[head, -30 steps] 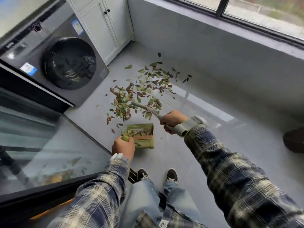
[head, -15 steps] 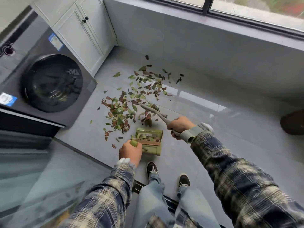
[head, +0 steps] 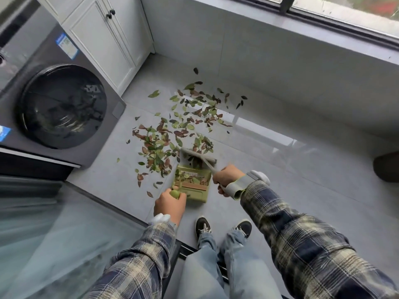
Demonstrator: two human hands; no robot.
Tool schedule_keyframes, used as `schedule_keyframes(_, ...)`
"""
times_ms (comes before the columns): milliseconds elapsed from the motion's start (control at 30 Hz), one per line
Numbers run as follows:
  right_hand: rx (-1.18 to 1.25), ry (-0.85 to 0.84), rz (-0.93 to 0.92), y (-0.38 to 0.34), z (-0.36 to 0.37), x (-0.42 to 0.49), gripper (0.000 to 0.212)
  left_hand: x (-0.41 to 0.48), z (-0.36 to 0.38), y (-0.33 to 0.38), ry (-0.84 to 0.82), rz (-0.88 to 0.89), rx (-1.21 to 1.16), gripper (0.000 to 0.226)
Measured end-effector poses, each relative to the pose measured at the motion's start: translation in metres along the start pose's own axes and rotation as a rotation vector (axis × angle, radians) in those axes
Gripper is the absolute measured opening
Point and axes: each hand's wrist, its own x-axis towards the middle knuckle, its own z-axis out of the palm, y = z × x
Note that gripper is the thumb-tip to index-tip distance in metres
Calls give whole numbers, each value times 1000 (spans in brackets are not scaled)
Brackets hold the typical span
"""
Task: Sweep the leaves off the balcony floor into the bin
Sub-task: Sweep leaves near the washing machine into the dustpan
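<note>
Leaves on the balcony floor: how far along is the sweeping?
Done: a few leaves lie inside the green dustpan. In hand: the left hand grips the dustpan handle while the right hand holds the brush at its mouth. Left: most leaves lie scattered on the floor beyond the brush, toward the wall; no bin is in view.

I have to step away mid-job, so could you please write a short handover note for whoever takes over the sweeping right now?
Left hand: grips the handle of the green dustpan, which rests on the floor in front of the feet.
Right hand: grips the handle of the brush, whose head is at the pan's mouth.
Done: a few leaves lie in the pan.
Left: most leaves are scattered between the washing machine and the window wall. Sweep them in, then empty the pan into the bin, which I cannot identify in view.
</note>
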Motion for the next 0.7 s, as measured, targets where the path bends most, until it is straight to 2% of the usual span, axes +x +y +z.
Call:
schedule_keyframes(100, -65, -35, 41, 5, 10, 18, 30, 10, 5, -4, 1, 4, 29, 14)
schedule_keyframes(233, -32, -113, 127, 3, 13, 17, 11, 17, 6, 5, 9, 25, 37, 15)
schedule_keyframes(400, 3, -117, 143, -16, 12, 14, 1, 21, 4, 6, 17, 41, 30, 16)
schedule_keyframes(700, -110, 23, -88, -62, -16, 3, 3, 23, 7, 9, 20, 88, 41, 16)
